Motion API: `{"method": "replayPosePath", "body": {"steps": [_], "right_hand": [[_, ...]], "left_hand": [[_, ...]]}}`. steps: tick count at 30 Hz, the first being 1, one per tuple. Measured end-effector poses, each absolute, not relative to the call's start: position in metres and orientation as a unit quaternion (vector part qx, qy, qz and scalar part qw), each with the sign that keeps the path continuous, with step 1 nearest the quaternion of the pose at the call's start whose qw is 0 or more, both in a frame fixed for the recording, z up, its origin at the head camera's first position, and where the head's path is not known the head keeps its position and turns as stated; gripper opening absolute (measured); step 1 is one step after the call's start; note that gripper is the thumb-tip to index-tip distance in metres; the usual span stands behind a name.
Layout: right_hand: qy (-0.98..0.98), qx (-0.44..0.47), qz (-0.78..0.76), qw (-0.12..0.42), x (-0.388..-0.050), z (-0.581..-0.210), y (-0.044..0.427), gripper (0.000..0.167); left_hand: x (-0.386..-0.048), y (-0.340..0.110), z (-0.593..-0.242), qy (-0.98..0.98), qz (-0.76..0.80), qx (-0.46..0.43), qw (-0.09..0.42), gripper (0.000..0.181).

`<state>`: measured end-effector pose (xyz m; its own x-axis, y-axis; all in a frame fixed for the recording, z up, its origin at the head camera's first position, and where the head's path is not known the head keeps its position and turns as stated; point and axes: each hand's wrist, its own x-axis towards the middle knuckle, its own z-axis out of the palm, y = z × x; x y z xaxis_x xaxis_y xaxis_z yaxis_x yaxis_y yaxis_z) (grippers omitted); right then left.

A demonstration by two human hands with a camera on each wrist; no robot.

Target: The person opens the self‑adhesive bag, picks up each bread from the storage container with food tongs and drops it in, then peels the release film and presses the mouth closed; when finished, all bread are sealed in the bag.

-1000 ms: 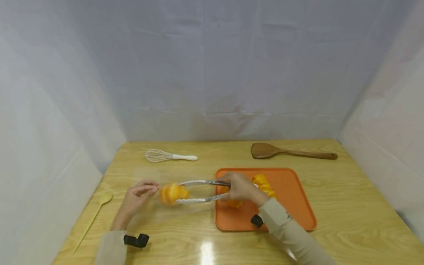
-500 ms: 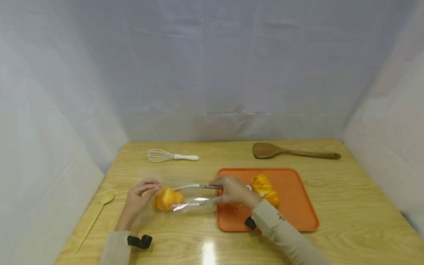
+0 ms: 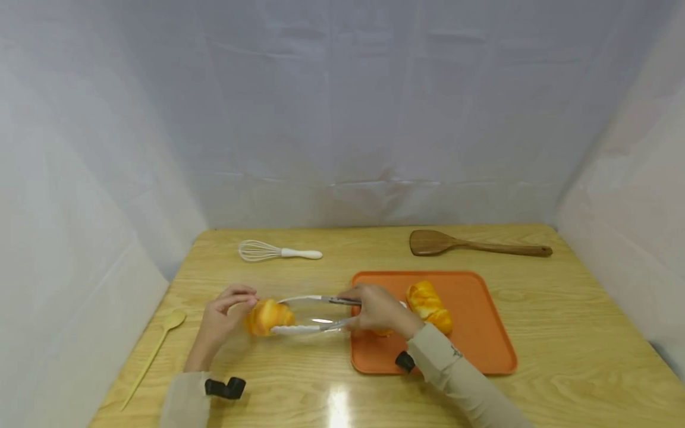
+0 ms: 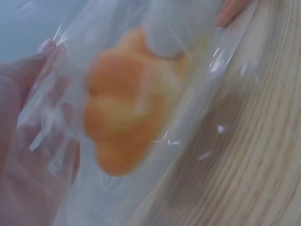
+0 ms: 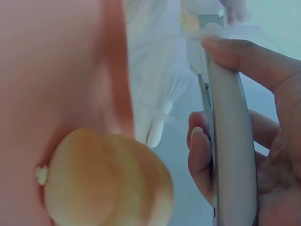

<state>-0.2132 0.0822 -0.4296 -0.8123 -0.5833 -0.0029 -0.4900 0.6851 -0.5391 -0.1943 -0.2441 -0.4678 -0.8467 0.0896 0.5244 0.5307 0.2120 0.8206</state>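
A clear plastic bag [image 4: 202,103] surrounds a golden croissant-like bread [image 3: 264,318] at the left of the table. My left hand [image 3: 226,314] pinches the bag beside the bread; in the left wrist view its fingers show through the film. From the right, my right hand [image 3: 379,309] grips metal tongs [image 3: 301,329] by their arms. The tongs reach into the bag, and their white tips lie at either side of the bread. Whether both tips touch it, I cannot tell. The right wrist view shows a tong arm [image 5: 233,141] between thumb and fingers.
An orange tray [image 3: 476,339] holds a long bread [image 3: 428,306] and another bread [image 3: 384,333] mostly hidden under my right hand. A white whisk [image 3: 278,252] and a wooden spatula [image 3: 476,245] lie at the back. A yellow spoon [image 3: 152,353] lies far left.
The tongs and the bread have moved a little left, toward my left hand, with the bread deeper in the bag. My left hand has hardly moved.
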Motion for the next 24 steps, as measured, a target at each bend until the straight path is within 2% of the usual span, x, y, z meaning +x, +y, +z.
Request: {"method": "replayPosePath", "body": {"steps": [13,24], "right_hand": [[0.918,-0.323,-0.221,0.066,-0.219,-0.427,0.058,0.062],[0.916,-0.322,-0.234,0.055,-0.215,-0.427,0.048,0.061]], "left_hand": [[-0.191,-0.238,-0.465,-0.787,-0.58,-0.163,0.135,0.011],[-0.19,-0.242,-0.467,-0.784,-0.587,-0.157,0.128,0.012]]}}
